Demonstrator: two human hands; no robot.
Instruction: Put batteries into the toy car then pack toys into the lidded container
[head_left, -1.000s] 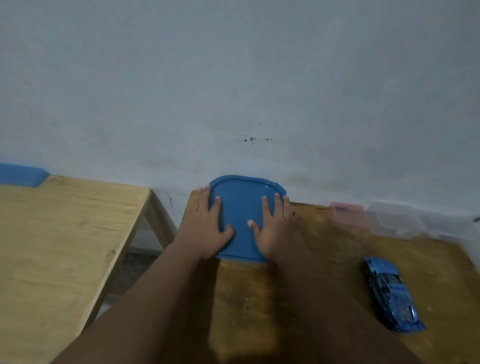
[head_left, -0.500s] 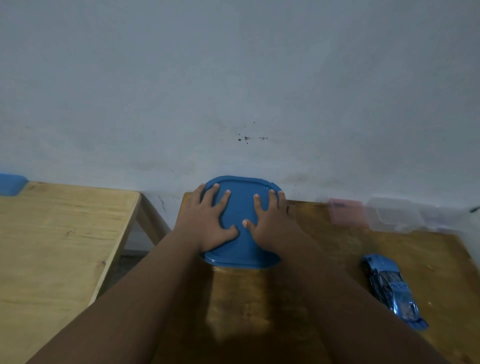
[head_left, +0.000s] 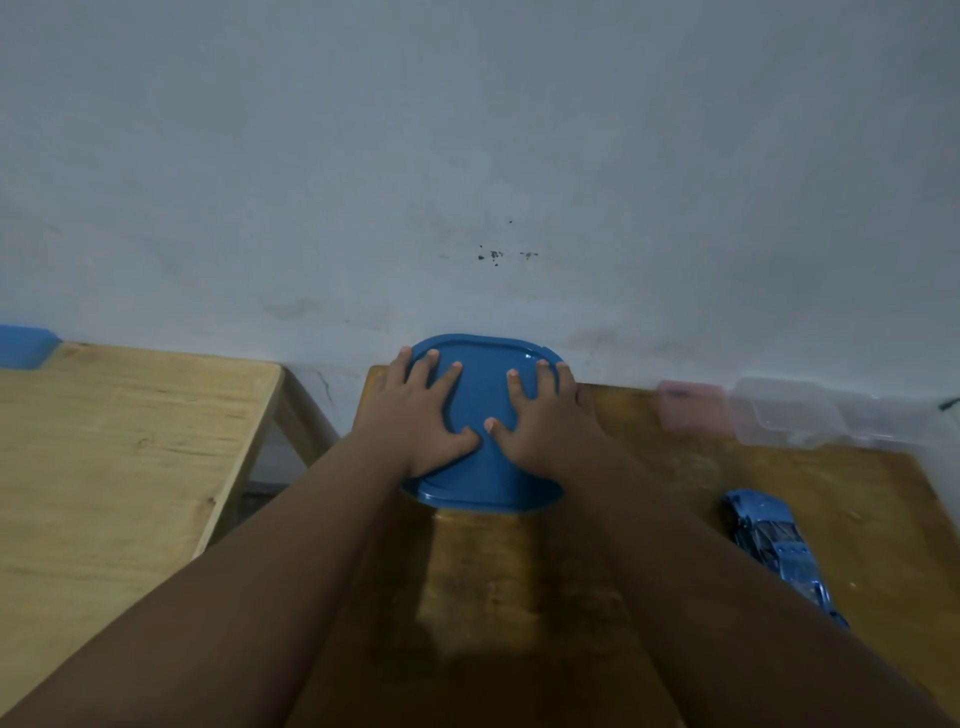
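A blue lid (head_left: 483, 402) covers the container at the far edge of the dark wooden table (head_left: 519, 582), close to the wall. My left hand (head_left: 415, 415) lies flat on the lid's left half, fingers spread. My right hand (head_left: 540, 415) presses flat on its right half, and the two thumbs almost meet at the lid's middle. The container body under the lid is hidden. A shiny blue toy car (head_left: 779, 551) lies on the table to the right, apart from both hands.
A lighter wooden table (head_left: 119, 467) stands to the left across a narrow gap, with a blue object (head_left: 26, 345) at its far corner. A pink box (head_left: 691, 410) and clear plastic boxes (head_left: 810, 415) sit along the wall at the right.
Both hands have slid inward on the lid until the thumbs nearly touch. The view has shifted slightly, and the lid stays in place.
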